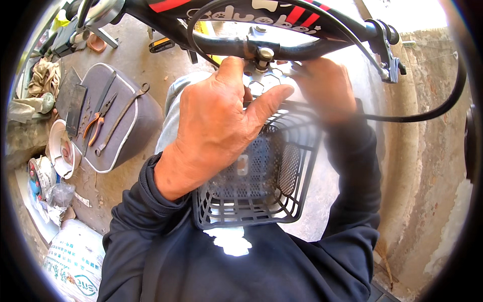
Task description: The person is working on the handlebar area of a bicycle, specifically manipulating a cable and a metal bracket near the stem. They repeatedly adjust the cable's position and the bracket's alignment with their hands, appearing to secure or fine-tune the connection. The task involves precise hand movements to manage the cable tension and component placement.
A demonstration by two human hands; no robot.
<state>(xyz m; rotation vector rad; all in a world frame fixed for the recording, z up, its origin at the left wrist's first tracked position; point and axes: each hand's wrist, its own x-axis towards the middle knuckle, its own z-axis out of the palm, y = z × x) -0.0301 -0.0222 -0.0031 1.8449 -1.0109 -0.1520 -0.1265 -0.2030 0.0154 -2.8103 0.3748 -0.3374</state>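
Observation:
My left hand [209,123] is just below a bicycle's handlebar [221,46], by the stem bolt [265,54]. Its fingers curl out of sight by the back rim of the black plastic basket [254,222], and its thumb points right above that rim. What they grip is hidden. My right hand [327,88], smeared by motion, is closed at the other side of the stem. Between its fingertips and the stem shows a silver metal piece [287,70], too blurred to name. The basket hangs between my forearms, its inside partly covered by my left hand.
A grey padded seat [131,136] at left bears pliers [95,123], a long wrench [122,118] and a dark flat box [76,109]. Near it are a white bowl [61,151] and a printed white sack [78,259]. A brake lever [387,55] and black cable [427,118] extend right, beside a wall.

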